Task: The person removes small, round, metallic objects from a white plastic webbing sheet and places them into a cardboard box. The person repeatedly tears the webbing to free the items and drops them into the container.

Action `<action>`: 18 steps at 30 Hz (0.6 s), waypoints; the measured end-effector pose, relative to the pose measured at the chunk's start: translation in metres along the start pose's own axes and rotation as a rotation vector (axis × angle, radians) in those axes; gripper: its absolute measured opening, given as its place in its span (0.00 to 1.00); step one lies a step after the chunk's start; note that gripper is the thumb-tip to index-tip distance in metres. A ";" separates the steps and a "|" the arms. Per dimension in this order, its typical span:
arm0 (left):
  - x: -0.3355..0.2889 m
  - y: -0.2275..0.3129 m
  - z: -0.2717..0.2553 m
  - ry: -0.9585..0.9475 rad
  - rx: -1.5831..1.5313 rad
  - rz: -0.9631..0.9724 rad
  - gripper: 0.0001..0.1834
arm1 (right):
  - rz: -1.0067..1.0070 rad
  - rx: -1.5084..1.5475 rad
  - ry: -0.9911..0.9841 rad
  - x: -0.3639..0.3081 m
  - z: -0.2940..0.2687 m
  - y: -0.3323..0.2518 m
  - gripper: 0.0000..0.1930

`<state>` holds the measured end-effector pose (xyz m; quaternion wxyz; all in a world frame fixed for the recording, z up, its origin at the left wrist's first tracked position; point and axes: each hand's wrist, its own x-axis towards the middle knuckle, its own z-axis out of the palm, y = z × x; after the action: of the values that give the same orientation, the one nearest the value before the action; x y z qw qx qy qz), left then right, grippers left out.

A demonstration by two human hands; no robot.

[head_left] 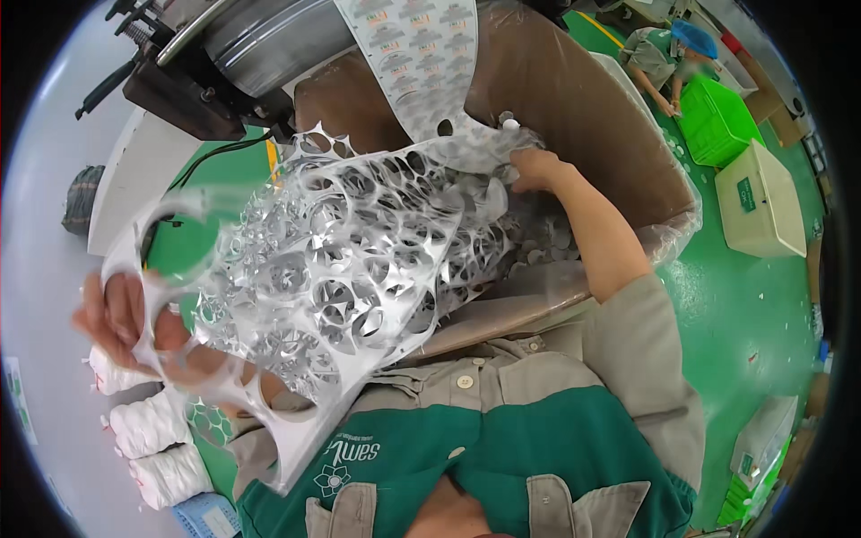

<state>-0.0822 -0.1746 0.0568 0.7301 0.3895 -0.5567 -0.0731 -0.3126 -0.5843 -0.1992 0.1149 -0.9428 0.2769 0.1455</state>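
A large crumpled mass of silvery foil sheet [359,260], punched full of round holes, spreads before my chest. My left hand [121,323], blurred by motion, has its fingers curled around the web at the sheet's left edge, with a thumb showing through a hole. At the upper right of the mass, my right hand [535,170] is closed on the gathered foil; its fingertips are partly hidden. From above, a printed foil strip [417,58] with rows of coloured print runs down into the bunched foil. Loose round discs [547,242] lie beneath, beside my right forearm.
A brown bin lined with clear plastic [628,170] stands under the foil. A machine with a metal roller [278,45] is at the upper left. White bundles [148,426] lie lower left. A co-worker [659,67] bends near a green crate [717,121] and a cream bin [760,202].
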 end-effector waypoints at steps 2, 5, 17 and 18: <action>-0.002 0.002 -0.013 0.174 -0.244 -0.197 0.30 | 0.008 -0.124 0.030 -0.004 -0.013 -0.010 0.24; 0.009 -0.005 -0.010 -0.138 -0.522 -0.246 0.44 | -0.049 0.085 0.273 -0.028 -0.073 -0.019 0.22; 0.022 0.050 0.010 0.088 -0.506 -0.100 0.58 | -0.268 1.353 -0.235 -0.010 -0.043 -0.023 0.18; 0.021 0.059 -0.003 0.108 -0.575 -0.061 0.57 | -0.038 1.053 -0.215 -0.004 -0.027 -0.024 0.17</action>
<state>-0.0905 -0.1440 0.1111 0.8366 0.1864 -0.4615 -0.2287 -0.2970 -0.5712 -0.1692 0.6026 -0.7422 0.2821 0.0806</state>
